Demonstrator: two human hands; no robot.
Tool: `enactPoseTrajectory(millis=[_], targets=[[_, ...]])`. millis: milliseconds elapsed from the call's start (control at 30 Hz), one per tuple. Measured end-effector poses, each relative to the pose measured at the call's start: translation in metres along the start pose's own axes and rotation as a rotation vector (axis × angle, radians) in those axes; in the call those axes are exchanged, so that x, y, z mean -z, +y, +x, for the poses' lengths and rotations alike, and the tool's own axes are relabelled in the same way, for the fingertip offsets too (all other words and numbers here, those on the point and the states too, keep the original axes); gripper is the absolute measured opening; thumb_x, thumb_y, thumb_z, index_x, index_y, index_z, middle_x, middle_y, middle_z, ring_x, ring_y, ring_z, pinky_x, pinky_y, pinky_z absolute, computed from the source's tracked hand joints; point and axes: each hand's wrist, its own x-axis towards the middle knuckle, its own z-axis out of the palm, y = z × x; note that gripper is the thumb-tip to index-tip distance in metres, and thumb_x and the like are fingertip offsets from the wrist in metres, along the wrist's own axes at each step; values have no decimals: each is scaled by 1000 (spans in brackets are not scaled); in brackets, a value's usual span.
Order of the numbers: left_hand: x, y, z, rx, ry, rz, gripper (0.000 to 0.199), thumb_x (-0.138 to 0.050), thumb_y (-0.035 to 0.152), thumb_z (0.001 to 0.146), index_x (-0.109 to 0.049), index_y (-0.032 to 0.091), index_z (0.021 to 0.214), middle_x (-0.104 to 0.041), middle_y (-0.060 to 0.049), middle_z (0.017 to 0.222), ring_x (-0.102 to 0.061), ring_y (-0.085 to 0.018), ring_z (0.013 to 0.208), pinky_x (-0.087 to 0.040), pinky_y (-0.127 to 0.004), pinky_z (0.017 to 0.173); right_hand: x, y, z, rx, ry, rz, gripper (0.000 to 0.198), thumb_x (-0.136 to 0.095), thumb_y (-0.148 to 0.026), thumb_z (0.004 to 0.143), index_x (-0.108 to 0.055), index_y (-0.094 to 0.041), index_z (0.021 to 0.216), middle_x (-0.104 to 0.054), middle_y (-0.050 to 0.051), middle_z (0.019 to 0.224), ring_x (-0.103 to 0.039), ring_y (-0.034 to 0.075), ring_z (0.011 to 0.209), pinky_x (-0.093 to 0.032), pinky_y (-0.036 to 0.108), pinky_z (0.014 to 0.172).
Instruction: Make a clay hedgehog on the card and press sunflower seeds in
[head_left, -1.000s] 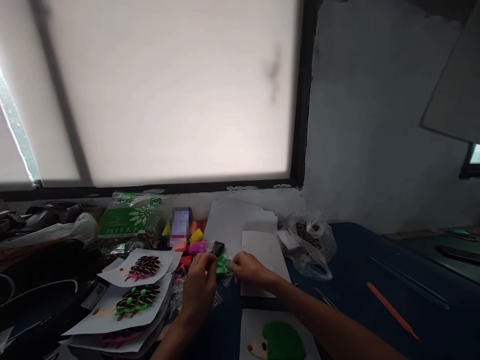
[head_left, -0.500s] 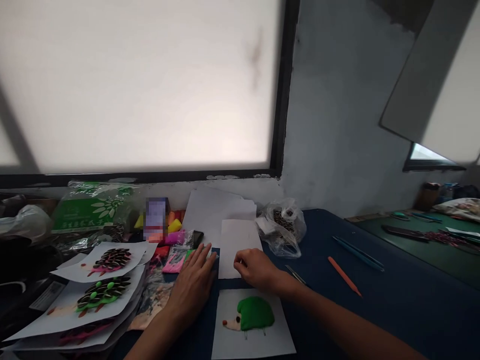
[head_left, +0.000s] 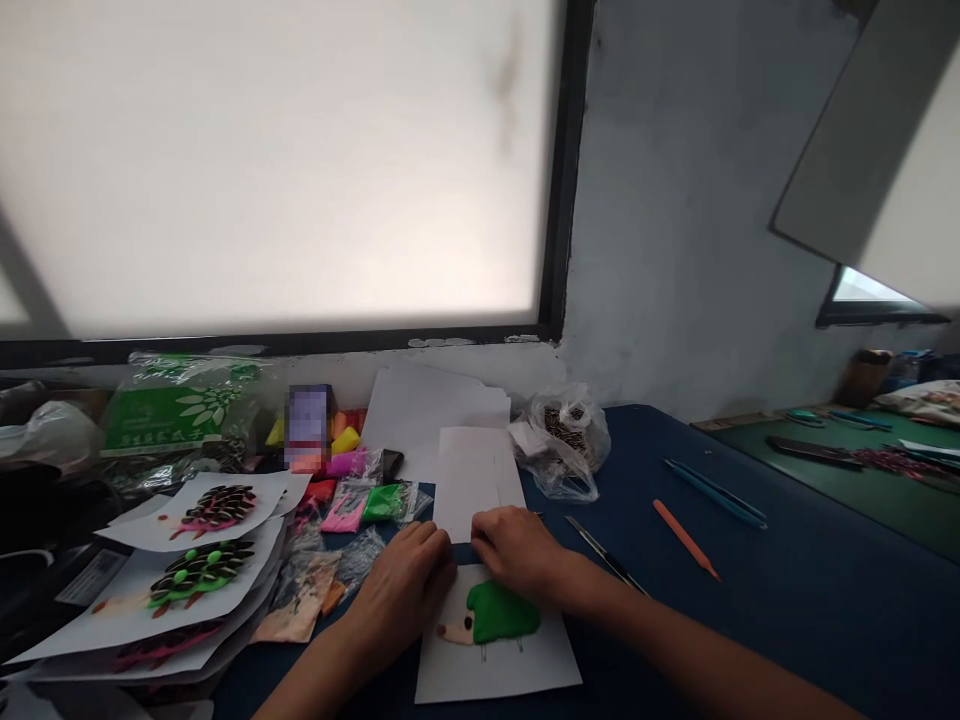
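A white card (head_left: 442, 680) lies in front of me, bearing a clay hedgehog (head_left: 504, 614) with a green body, a pale snout and drawn legs. My left hand (head_left: 412, 580) is curled at the card's upper left corner. Over the card's top edge, close by, my right hand (head_left: 517, 550) has its fingers bent in and covers part of the green clay's upper edge. Whatever the fingertips hold, if anything, is hidden. Beyond both hands lies a blank white paper (head_left: 480, 480). Clay packets, one green (head_left: 384, 503) and one pink (head_left: 345, 512), sit past my left hand.
At the left is a stack of cards (head_left: 75, 625) with seed-covered hedgehogs, a green seed bag (head_left: 161, 415) behind it. A clear bag of seeds (head_left: 570, 430) stands near the wall. To the right lie an orange tool (head_left: 686, 540), blue tweezers (head_left: 716, 492) and a slim knife-like tool (head_left: 606, 555).
My left hand has come back from the green clay packet, its fingers curling, toward the card. My right hand has lowered slightly toward the card's top edge.
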Motion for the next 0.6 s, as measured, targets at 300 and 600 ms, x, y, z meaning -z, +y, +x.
enactPoseTrajectory(millis=[300, 600], targets=[[-4, -7, -3, 40, 17, -63, 14, -41, 22, 85, -44, 23, 72, -55, -2, 71, -53, -21, 69, -38, -32, 66, -5, 1, -1, 65, -11, 87, 16, -56, -13, 89, -72, -14, 86, -73, 8, 84, -64, 17, 72, -37, 23, 59], [4, -11, -2, 89, -61, -99, 17, -40, 21, 85, -48, 22, 71, -60, -4, 76, -55, -20, 72, -39, -29, 65, -7, 6, -4, 57, 7, 144, 16, -57, -13, 90, -72, -15, 88, -73, 7, 87, -64, 17, 76, -39, 23, 64]])
